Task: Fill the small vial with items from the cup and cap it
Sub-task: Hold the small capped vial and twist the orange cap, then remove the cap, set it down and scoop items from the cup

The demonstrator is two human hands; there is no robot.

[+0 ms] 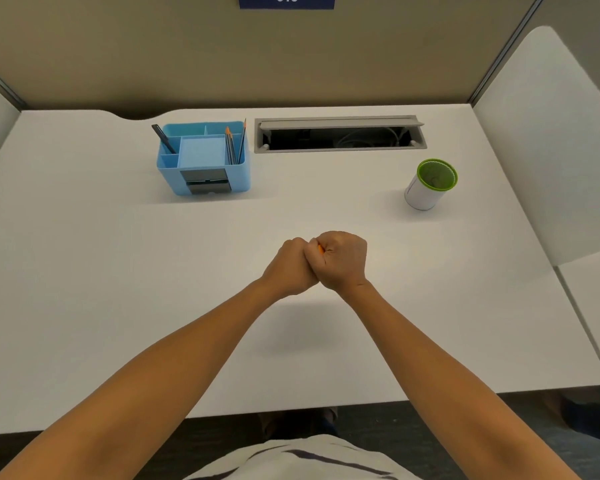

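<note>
1. Presently, we find both hands brought together above the middle of the white surface point(118, 271), knuckles touching: the left hand point(290, 266) is curled into a fist, and the right hand point(342, 259) is curled against it.
2. We note a sliver of orange object point(320, 250) showing between the right hand's fingers. It may be the vial's cap or part of the vial; we cannot tell which.
3. The right grip is clenched around that orange object. The left grip is also clenched, but what it holds, if anything, is hidden from us.
4. We judge that the step in hand is either the capping or the uncapping of the vial. The posture suits a twist between two fists, yet the frame does not settle the direction.
5. The cup point(430, 185), white with a green rim, stands upright on the surface, well apart from the hands, far and to the right.
6. If the vial is not yet filled, the next move calls for parting the fists and reaching to the cup; if filled, it calls for a firm seating of the cap.
7. Hidden or unclear: the vial's body and fill level, and the cup's contents, which are too dim to identify.
8. A blue organiser point(203, 157) with pencils stands far left, untouched.
</note>
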